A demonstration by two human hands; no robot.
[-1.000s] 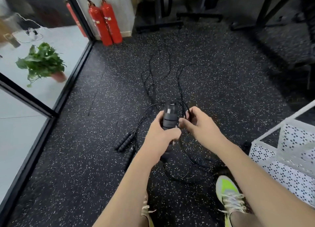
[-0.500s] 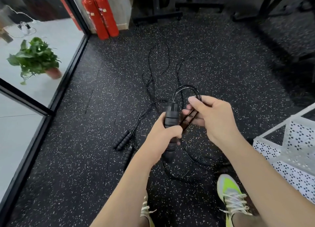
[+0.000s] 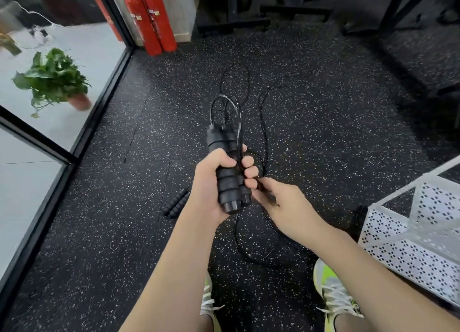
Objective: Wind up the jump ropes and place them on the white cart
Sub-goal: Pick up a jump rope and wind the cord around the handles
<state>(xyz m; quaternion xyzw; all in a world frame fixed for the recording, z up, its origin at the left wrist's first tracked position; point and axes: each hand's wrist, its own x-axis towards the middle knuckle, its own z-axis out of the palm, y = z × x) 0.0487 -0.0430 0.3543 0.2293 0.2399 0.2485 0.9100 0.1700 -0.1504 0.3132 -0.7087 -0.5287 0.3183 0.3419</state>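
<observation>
My left hand (image 3: 211, 182) grips two black foam jump rope handles (image 3: 225, 172) held upright side by side, with a short loop of thin black cord (image 3: 225, 105) arching above them. My right hand (image 3: 281, 204) is just right of the handles and pinches the cord low down, near the handles' bottom ends. The rest of that cord (image 3: 251, 247) trails in loops on the floor below my hands. A second jump rope's handles (image 3: 175, 204) lie on the floor left of my left wrist. The white perforated cart (image 3: 410, 237) stands at the right edge.
Two red fire extinguishers (image 3: 149, 20) stand at the back left beside a glass wall with a black frame (image 3: 82, 137). A potted plant (image 3: 53, 80) sits behind the glass. Black equipment frames (image 3: 234, 25) line the back. My two shoes (image 3: 331, 289) are on the speckled rubber floor.
My right hand dropped from the top of the handles to below them, bringing the cord down. A cord loop now arches over the handle tops.
</observation>
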